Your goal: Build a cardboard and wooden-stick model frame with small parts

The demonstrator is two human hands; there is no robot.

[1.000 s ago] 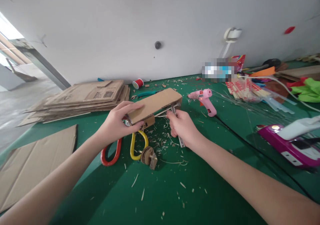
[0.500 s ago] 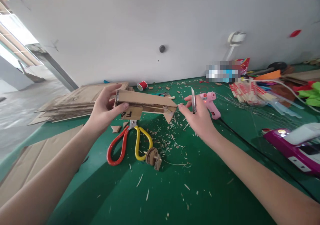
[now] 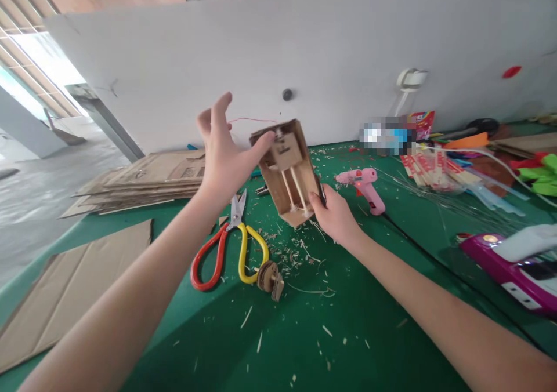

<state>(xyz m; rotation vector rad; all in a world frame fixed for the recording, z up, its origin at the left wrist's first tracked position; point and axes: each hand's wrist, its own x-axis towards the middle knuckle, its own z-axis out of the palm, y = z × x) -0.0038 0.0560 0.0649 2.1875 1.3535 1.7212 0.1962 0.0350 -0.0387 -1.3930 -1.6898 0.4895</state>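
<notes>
A long open cardboard box [image 3: 285, 177] is held up over the table, tilted, with its hollow side toward me. Inside run two thin wooden sticks [image 3: 295, 186], and a small cardboard piece with dark lettering [image 3: 287, 153] sits near its upper end. My right hand [image 3: 337, 215] grips the lower right side, with a dark, narrow part of a craft knife [image 3: 322, 195] showing between hand and box. My left hand [image 3: 230, 154] has its thumb against the upper left edge, the other fingers raised and spread. A thin red thread [image 3: 252, 119] shows between those fingers and the box.
Red-and-yellow-handled scissors [image 3: 235, 218] lie below the box beside a small cardboard wheel piece [image 3: 267, 276]. Wood shavings litter the green table [image 3: 348, 322]. A pink glue gun [image 3: 363, 183] stands right, its cord trailing. Stacked cardboard [image 3: 143, 177] lies left.
The box has turned from lying sideways to standing steeply, its hollow now facing me. My right hand has moved onto its side; my left fingers have lifted and spread. The red spool is now hidden.
</notes>
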